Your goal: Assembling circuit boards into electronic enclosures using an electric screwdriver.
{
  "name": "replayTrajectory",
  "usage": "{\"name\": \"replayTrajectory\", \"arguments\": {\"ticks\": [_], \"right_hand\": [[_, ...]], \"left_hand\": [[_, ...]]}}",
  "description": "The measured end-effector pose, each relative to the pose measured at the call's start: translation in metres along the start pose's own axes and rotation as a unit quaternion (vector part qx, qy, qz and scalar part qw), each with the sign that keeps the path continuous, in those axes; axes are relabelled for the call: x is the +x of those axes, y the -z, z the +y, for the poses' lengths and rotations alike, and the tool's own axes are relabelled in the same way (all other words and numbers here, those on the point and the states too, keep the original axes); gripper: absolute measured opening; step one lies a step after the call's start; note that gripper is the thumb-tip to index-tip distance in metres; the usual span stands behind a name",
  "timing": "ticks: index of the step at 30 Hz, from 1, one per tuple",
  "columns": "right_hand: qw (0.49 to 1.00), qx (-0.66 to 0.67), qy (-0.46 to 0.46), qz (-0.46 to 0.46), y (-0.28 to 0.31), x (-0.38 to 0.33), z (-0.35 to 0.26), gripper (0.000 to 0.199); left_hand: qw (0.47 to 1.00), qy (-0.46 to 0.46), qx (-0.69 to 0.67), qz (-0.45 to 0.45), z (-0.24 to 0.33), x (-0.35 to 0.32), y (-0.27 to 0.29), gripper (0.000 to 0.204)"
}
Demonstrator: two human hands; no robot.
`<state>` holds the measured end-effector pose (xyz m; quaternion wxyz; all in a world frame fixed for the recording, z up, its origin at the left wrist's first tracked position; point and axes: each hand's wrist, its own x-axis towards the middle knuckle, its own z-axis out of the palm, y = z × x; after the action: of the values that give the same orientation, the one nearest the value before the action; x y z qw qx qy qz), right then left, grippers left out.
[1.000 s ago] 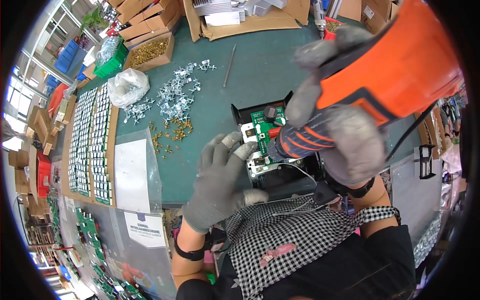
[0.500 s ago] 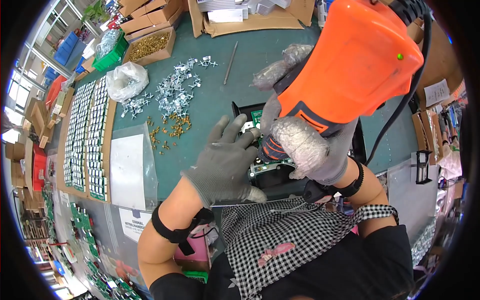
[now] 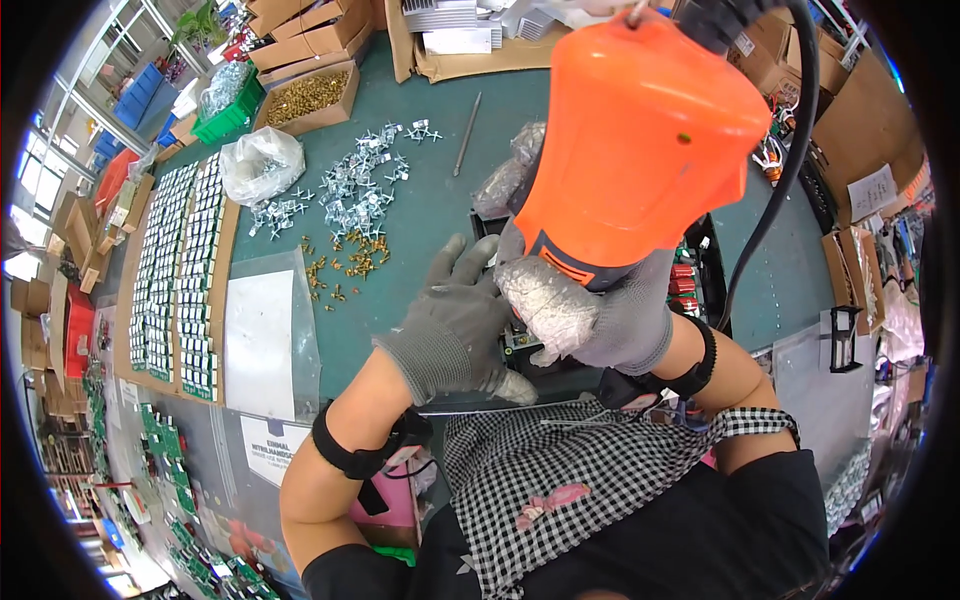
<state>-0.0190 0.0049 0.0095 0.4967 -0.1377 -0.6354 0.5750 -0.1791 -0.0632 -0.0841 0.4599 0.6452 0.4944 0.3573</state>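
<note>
My right hand (image 3: 635, 315), in a grey glove, is wrapped round a large orange corded power screwdriver (image 3: 640, 150), which has crinkled clear wrapping on its sides. It stands over a black casing (image 3: 712, 275) holding a green circuit board and red components (image 3: 683, 284). The tool's tip is hidden behind my hands. My left hand (image 3: 450, 325), also gloved, lies over the casing's left side, fingers stretched and thumb apart; its fingertips are partly hidden beside the tool. Loose brass-coloured screws (image 3: 368, 252) and a pile of silvery metal clips (image 3: 362, 190) lie left of the casing.
Rows of small boards lie on a cardboard sheet (image 3: 232, 290) at left. Near it are a plastic bag (image 3: 262, 165), a white sheet (image 3: 260, 345) and an open box of brass parts (image 3: 308, 98). A thin metal rod (image 3: 467, 134) lies farther back. The tool's black cable (image 3: 790, 190) hangs at right.
The screwdriver and my right hand have shifted left, uncovering red components at the casing's right. My left hand stays nearly in place, its fingers now closer to the tool.
</note>
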Motion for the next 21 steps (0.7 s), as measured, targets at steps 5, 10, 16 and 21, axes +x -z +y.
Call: {"name": "replayTrajectory", "arguments": {"ticks": [5, 10, 16, 21], "right_hand": [[0.993, -0.081, 0.068, -0.044, 0.0, -0.002, 0.006, 0.049], [0.992, -0.061, 0.079, -0.072, 0.013, 0.004, 0.012, 0.059], [0.991, -0.092, 0.091, -0.035, 0.015, 0.009, 0.0, 0.058], [0.999, -0.018, 0.029, 0.042, 0.025, 0.003, -0.022, 0.055]], "left_hand": [[0.954, -0.019, 0.294, -0.062, 0.031, -0.011, 0.007, 0.106], [0.934, 0.028, 0.248, 0.255, 0.002, -0.047, 0.014, 0.052], [0.758, 0.226, 0.473, 0.388, -0.061, -0.072, 0.048, 0.023], [0.767, 0.221, 0.474, 0.371, -0.071, -0.055, 0.052, 0.024]]}}
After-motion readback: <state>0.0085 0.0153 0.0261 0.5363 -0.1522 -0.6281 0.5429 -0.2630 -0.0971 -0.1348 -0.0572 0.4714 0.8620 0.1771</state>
